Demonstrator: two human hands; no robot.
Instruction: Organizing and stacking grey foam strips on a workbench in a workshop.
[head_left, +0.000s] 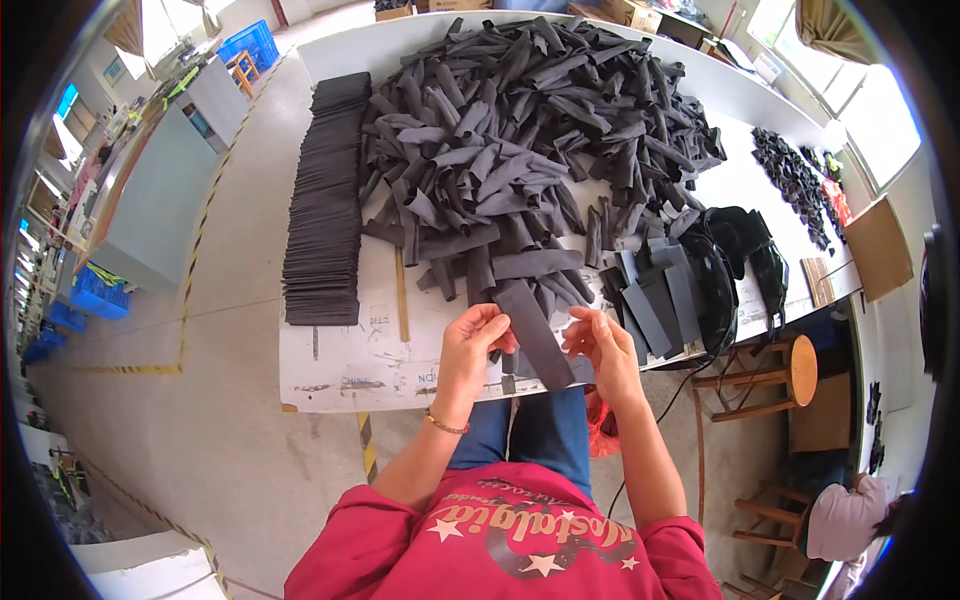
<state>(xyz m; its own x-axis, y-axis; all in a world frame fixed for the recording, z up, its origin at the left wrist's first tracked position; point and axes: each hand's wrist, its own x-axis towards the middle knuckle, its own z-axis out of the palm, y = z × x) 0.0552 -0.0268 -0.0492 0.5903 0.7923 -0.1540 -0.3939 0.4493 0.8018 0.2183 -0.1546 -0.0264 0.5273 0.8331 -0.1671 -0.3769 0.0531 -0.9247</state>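
Observation:
My left hand (476,342) pinches a flat dark grey fabric strip (537,338) by its upper left edge, above the front of the table. Close to the strip's right edge is my right hand (606,350), its fingers bent and apart, with nothing seen in them. Beyond my hands a large heap of curled dark grey fabric pieces (500,180) covers the middle of the table (345,375). Flat strips (655,300) of the same colour lie in a loose pile to the right of my right hand.
A long, neat stack of dark pieces (325,200) runs along the table's left side. Shiny black bundles (735,260) sit at the right, with a black cord hanging down. Wooden stools (800,370) stand below, and another person (845,520) is at lower right.

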